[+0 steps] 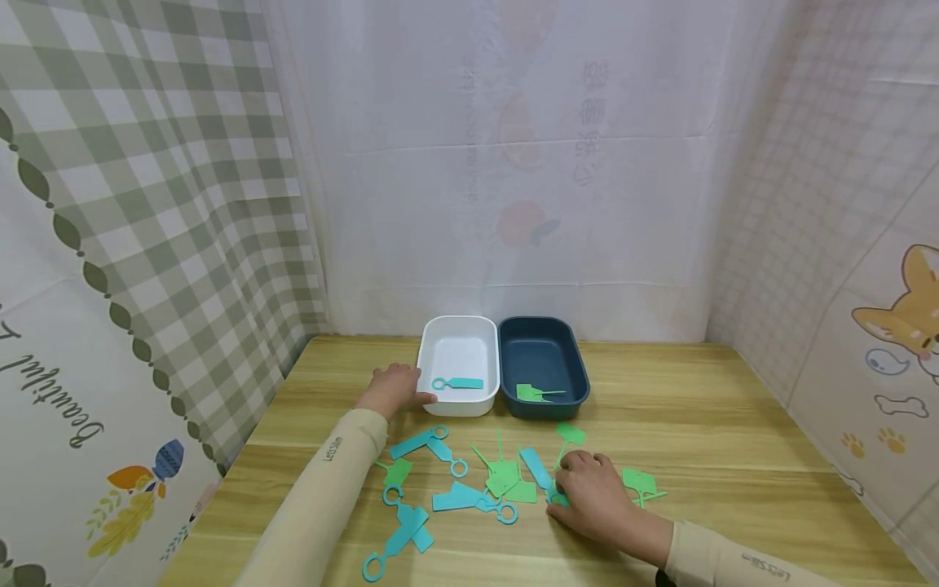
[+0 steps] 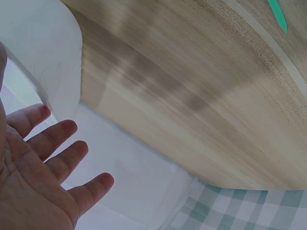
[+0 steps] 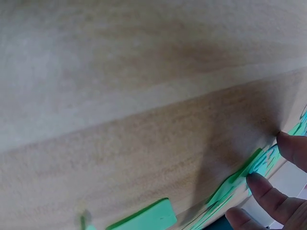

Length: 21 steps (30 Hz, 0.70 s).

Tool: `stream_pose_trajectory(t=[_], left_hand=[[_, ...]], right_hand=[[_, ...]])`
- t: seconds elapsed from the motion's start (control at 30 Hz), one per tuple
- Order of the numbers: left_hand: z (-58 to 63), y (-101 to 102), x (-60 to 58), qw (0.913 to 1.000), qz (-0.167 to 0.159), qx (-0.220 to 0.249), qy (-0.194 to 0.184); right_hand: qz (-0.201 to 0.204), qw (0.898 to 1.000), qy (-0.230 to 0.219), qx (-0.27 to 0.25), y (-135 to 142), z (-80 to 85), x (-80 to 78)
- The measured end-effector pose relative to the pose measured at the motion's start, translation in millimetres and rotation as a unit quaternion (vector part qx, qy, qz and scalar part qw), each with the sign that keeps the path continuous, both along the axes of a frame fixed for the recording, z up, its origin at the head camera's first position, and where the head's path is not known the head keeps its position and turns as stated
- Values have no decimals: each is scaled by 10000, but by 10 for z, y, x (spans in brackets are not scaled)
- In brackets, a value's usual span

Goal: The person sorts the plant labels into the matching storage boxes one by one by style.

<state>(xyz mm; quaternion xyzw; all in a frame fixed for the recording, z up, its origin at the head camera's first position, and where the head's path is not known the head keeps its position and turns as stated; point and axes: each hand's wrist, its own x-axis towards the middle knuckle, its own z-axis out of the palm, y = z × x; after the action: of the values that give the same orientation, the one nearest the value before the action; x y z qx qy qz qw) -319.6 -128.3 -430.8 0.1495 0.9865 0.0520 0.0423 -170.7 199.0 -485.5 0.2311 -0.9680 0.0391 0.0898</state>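
My left hand (image 1: pixel 394 390) is at the left wall of the white bin (image 1: pixel 460 403), fingers spread and nothing held; the left wrist view shows those spread fingers (image 2: pixel 62 165) beside the bin. A blue ring-ended tag (image 1: pixel 465 383) lies in this bin. My right hand (image 1: pixel 592 499) is low over the table, its fingertips at a blue ring-ended tag (image 1: pixel 535 468) and a bit of green plastic. In the right wrist view, thumb and finger stand apart around overlapping green and blue tags (image 3: pixel 235 179). Whether they pinch one is unclear; the hand hides part of the tags.
A dark blue bin (image 1: pixel 543 359) stands against the white one, with green stemmed labels (image 1: pixel 530 393) inside. Several blue ring tags (image 1: pixel 399 534) and green stemmed labels (image 1: pixel 503 477) lie scattered on the wooden table (image 1: pixel 682 408). Another green label (image 1: pixel 640 481) lies right of my right hand.
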Motion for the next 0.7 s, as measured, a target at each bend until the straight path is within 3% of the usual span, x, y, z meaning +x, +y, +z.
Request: stream_pose_trajectory(t=[0.43,0.7], left_hand=[[7,12,-6,10000,11,-25,-68],[26,14,4,9999,-12,-120,-70]], right_hand=[[-294,9985,-400,-211,-7,-21,-10],[-431,9981,-326,-312,8,-1,-24]])
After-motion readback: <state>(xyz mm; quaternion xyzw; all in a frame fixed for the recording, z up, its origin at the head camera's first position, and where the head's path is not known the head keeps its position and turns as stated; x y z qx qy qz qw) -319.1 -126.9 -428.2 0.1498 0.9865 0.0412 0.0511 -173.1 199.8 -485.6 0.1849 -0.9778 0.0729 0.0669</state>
